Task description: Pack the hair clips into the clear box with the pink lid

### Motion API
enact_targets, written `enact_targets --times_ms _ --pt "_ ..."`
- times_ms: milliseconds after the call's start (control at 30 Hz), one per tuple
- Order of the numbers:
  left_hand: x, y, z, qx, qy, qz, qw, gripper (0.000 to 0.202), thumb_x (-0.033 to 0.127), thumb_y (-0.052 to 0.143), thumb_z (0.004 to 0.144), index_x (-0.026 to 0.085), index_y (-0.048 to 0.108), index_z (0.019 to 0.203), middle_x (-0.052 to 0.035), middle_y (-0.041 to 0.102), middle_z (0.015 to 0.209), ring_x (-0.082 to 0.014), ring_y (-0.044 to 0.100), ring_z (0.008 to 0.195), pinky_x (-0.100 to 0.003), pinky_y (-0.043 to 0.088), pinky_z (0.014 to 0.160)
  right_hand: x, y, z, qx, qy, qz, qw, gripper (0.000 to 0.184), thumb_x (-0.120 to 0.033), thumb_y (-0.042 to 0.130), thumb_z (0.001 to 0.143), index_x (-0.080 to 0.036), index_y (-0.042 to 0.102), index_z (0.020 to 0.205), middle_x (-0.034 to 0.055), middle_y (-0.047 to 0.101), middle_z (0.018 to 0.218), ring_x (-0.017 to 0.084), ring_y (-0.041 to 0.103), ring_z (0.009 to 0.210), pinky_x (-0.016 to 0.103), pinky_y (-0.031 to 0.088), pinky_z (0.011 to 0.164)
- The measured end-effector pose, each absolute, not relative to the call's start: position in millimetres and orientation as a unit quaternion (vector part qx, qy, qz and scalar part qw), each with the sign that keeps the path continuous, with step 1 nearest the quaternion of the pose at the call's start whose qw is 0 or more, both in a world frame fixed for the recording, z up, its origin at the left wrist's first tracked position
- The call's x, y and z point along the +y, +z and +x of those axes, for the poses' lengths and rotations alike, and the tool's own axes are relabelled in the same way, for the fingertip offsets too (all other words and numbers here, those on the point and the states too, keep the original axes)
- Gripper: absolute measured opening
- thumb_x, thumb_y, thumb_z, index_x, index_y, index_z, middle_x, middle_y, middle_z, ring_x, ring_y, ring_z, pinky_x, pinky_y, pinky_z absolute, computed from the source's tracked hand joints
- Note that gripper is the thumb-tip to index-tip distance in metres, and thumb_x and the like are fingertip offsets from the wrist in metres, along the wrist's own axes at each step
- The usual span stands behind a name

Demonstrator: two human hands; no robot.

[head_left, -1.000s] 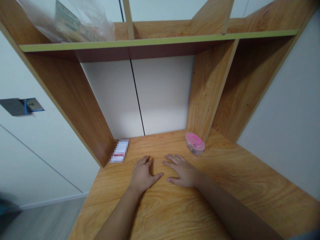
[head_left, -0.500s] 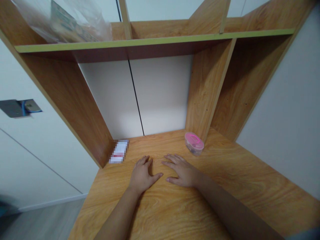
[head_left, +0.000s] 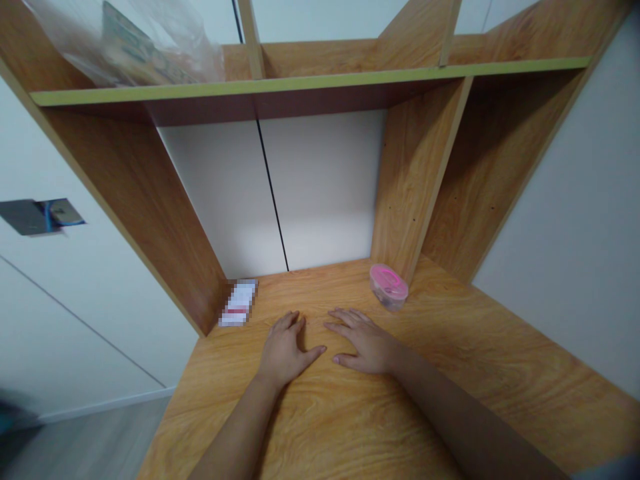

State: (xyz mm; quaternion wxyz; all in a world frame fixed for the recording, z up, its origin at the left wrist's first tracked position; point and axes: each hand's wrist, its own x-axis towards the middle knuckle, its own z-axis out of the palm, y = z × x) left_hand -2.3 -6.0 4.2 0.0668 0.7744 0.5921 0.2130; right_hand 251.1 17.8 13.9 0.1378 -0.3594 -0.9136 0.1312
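Both my hands lie palm down on a wooden desk (head_left: 450, 393), side by side near its middle. My left hand (head_left: 287, 350) is flat with fingers stretched out and holds nothing. My right hand (head_left: 363, 341) is also flat and open, fingers pointing left and forward, thumb close to the left thumb. A small clear container with a pink lid (head_left: 389, 287) stands to the right of my right hand, a short gap away. A small white and red card-like item (head_left: 239, 302) lies at the back left of the desk, beyond my left hand.
A wooden shelf unit rises behind the desk, with an upright divider (head_left: 410, 180) right behind the container and a slanted side panel (head_left: 150, 200) on the left. A clear plastic bag (head_left: 130, 40) sits on the top shelf. White wall panels close the back.
The view shifted slightly between the oldest frame and now; both hands stay flat in the same place.
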Motion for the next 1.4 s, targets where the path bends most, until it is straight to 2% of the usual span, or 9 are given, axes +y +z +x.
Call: enact_targets --times_ms 433,667,767,933,1067,1267,1400 --pt "-6 4 -1 0.596 0.207 0.773 0.065 0.09 0.074 0.061 0.075 0.012 0.057 0.14 -0.0185 0.051 0.149 -0.0362 0.045 0.14 -0.047 0.034 0.119 19 15 251 -0.913 0.144 -0.358 0.132 0.077 -0.058 0.064 0.084 -0.025 0.044 0.151 0.0142 0.034 0.161 0.034 0.03 0.148 0.054 0.019 0.121" --pt "-7 5 -1 0.599 0.196 0.774 0.067 0.089 0.075 0.061 0.075 0.013 0.058 0.139 -0.0183 0.05 0.15 -0.0368 0.044 0.141 -0.048 0.035 0.118 18 18 252 -0.917 0.128 -0.351 0.143 0.075 -0.057 0.065 0.084 -0.025 0.046 0.149 0.0141 0.038 0.158 0.033 0.034 0.146 0.053 0.023 0.12" --pt "-7 5 -1 0.595 0.205 0.774 0.07 0.087 0.074 0.061 0.076 0.012 0.059 0.138 -0.019 0.05 0.15 -0.0373 0.045 0.14 -0.049 0.034 0.118 20 18 254 -0.913 0.085 -0.36 0.172 0.067 -0.049 0.063 0.087 -0.024 0.047 0.148 0.0133 0.042 0.156 0.031 0.036 0.144 0.053 0.025 0.12" --pt "-6 4 -2 0.595 0.214 0.771 0.077 0.085 0.072 0.065 0.074 0.014 0.06 0.137 -0.0183 0.051 0.149 -0.0376 0.045 0.14 -0.051 0.035 0.117 32 18 263 -0.867 -0.017 -0.419 0.268 0.049 -0.025 0.055 0.091 -0.025 0.055 0.14 0.0109 0.049 0.15 0.03 0.037 0.142 0.057 0.024 0.12" --pt "-5 3 -3 0.595 0.216 0.77 0.077 0.085 0.071 0.066 0.074 0.015 0.059 0.138 -0.0182 0.05 0.15 -0.0376 0.045 0.14 -0.051 0.035 0.118 42 24 277 -0.814 -0.088 -0.468 0.332 0.043 -0.018 0.051 0.091 -0.024 0.062 0.131 0.0113 0.056 0.141 0.031 0.041 0.138 0.057 0.026 0.118" --pt "-6 5 -3 0.595 0.214 0.771 0.08 0.087 0.073 0.064 0.074 0.013 0.06 0.137 -0.0193 0.051 0.149 -0.038 0.045 0.14 -0.051 0.035 0.117 45 32 293 -0.71 -0.153 -0.585 0.361 0.037 -0.019 0.047 0.093 -0.023 0.064 0.126 0.0125 0.056 0.139 0.033 0.042 0.134 0.056 0.03 0.11" --pt "-6 5 -2 0.596 0.207 0.772 0.077 0.086 0.073 0.063 0.075 0.013 0.06 0.137 -0.019 0.051 0.149 -0.0371 0.046 0.14 -0.049 0.035 0.118 48 31 302 -0.658 -0.157 -0.645 0.356 0.039 -0.033 0.049 0.095 -0.02 0.062 0.129 0.0179 0.057 0.133 0.038 0.046 0.124 0.057 0.035 0.1"
